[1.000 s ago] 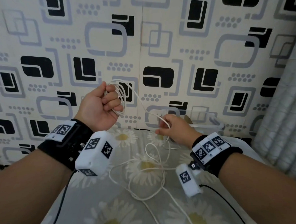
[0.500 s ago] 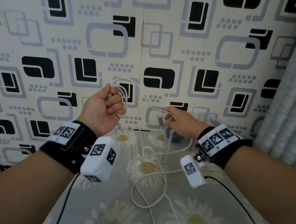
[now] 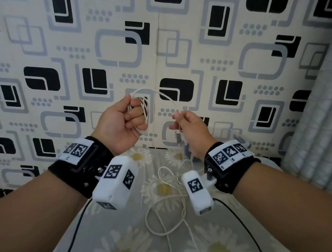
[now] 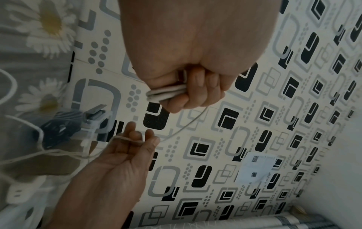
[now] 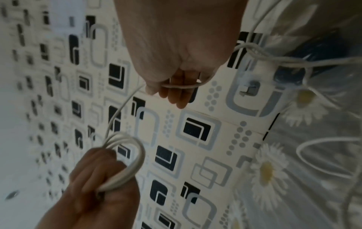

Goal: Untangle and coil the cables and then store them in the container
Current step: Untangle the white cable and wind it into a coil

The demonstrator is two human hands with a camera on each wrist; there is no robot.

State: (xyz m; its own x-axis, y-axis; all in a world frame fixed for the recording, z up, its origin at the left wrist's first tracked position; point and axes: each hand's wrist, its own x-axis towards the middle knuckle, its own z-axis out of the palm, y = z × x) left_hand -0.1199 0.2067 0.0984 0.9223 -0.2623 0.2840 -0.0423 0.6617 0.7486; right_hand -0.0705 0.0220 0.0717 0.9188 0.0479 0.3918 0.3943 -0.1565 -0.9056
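Left hand (image 3: 122,122) gripping round white cable coil (image 3: 143,113) — right hand (image 3: 189,130) pinching thin strand

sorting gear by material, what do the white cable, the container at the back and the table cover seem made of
White cable: looks like matte rubbery plastic sheathing, since it bends into tight loops without kinking. Container: seemingly clear hard plastic, as the wallpaper shows through its walls. Table cover: glossy daisy print, probably vinyl or oilcloth, though printed fabric cannot be ruled out.
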